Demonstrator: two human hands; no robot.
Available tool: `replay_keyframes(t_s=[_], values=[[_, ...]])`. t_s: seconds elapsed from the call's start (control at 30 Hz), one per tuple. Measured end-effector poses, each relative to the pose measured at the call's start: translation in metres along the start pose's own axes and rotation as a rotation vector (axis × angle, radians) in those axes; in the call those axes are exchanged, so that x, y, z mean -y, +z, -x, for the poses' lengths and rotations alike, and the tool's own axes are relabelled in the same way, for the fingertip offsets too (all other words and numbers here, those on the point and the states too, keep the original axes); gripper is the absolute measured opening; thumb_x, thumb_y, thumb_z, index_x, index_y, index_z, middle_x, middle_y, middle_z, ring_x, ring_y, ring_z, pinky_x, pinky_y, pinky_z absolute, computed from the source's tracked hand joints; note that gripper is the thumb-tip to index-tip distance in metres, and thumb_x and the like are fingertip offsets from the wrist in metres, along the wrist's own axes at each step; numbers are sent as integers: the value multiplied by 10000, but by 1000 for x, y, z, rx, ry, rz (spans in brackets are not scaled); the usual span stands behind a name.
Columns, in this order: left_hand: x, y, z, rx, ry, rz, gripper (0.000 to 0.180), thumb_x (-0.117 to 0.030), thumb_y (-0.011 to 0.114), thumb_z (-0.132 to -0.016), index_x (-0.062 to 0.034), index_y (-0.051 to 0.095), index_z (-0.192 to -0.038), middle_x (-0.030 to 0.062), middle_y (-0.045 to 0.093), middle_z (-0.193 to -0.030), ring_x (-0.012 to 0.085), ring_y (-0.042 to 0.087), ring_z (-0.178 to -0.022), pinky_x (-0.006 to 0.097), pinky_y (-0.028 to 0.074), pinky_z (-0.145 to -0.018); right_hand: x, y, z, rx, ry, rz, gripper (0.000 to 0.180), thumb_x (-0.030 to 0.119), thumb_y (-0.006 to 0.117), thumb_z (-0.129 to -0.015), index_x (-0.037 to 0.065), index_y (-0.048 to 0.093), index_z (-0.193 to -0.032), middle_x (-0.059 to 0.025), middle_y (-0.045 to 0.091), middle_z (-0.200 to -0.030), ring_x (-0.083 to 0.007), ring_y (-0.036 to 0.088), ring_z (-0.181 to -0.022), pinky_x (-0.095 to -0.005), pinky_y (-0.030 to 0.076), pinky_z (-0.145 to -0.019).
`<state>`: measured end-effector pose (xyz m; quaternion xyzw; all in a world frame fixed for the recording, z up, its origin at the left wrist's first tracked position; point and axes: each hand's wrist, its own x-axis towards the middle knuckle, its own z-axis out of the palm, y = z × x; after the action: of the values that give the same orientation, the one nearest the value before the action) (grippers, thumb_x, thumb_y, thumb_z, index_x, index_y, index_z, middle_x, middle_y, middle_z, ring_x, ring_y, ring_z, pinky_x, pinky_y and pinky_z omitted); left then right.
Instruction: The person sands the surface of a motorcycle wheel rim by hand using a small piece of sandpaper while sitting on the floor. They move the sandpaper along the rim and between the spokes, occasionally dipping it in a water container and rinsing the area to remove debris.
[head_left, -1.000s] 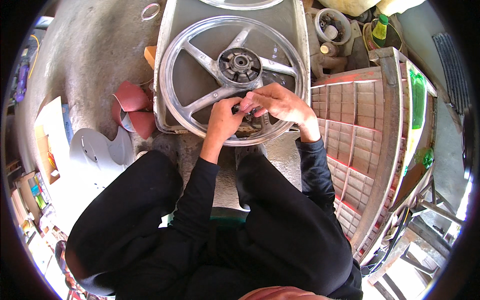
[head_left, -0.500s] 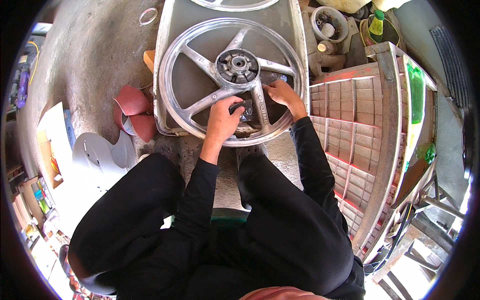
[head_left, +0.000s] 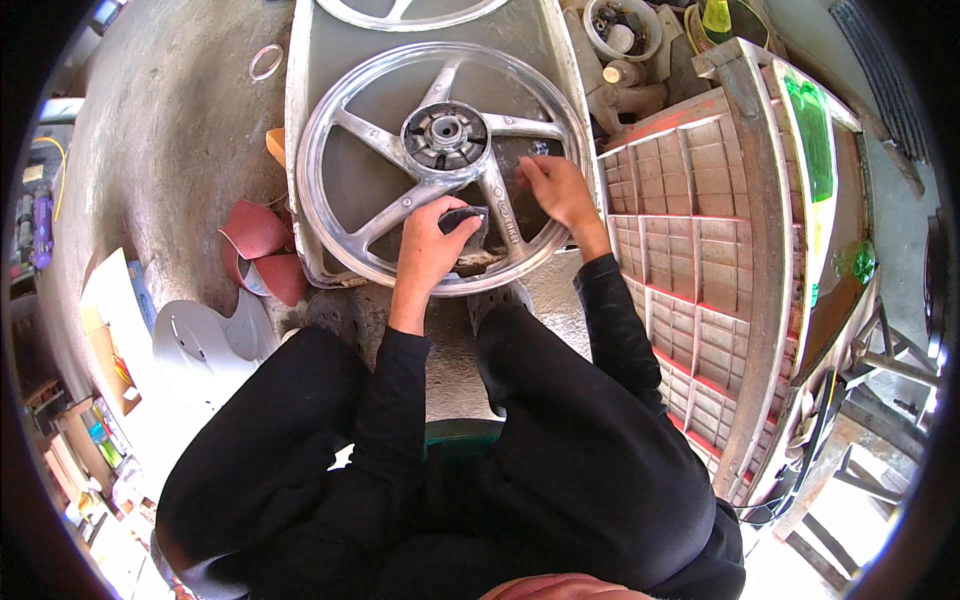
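A silver spoked wheel rim (head_left: 397,206) lies flat over a shallow white-edged tray (head_left: 297,150) holding grey, murky water. My left hand (head_left: 425,250), at the wheel's near side, is closed on a piece of black sandpaper (head_left: 466,228), which is bent between thumb and fingers beside the near spoke. On the other side of that spoke, my right hand (head_left: 563,195) hangs over the gap by the right rim. Its thumb and fingers are pinched together; what they hold, if anything, cannot be made out. The hub (head_left: 445,130) faces up.
A second wheel (head_left: 400,14) lies at the tray's far end. Curled red sheets (head_left: 262,255) and a grey curved panel (head_left: 205,325) are on the floor at left. A wooden frame with a wire grid (head_left: 690,220) stands close on the right, below a white bucket (head_left: 645,50).
The view has shifted, so the wheel appears farther left. My right hand has moved slightly away from the near spoke. The sandpaper in my left hand is now tilted and more bent.
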<state>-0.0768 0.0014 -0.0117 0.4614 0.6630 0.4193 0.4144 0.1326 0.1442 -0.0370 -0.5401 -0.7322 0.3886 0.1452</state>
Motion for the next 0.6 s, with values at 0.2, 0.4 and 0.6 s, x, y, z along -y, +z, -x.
replay_keyframes(t_s=[0.2,0.4,0.6], values=[[-7,-7,1,85,-10,-35,287,-200,859,-890,22,771,-1048,142,784,-910,209,737,-848,360,562,-823,4,10,10,-189,-72,-225,412,338,625,-1080,-9,781,-922,-192,757,-795,-364,750,-740,-428,563,-698],[-13,-4,0,378,42,-82,308,-220,866,-890,14,781,-1071,92,794,-936,166,709,-853,337,543,-854,1,10,11,-220,-32,-281,458,373,621,-1087,-20,778,-913,-152,755,-760,-291,749,-710,-404,557,-693],[-26,33,0,275,69,-333,324,-254,894,-837,-5,782,-1012,230,770,-935,405,755,-930,449,566,-830,1,9,11,-252,-62,-346,442,340,631,-1097,-50,758,-932,-105,736,-741,-181,697,-674,-342,540,-655]])
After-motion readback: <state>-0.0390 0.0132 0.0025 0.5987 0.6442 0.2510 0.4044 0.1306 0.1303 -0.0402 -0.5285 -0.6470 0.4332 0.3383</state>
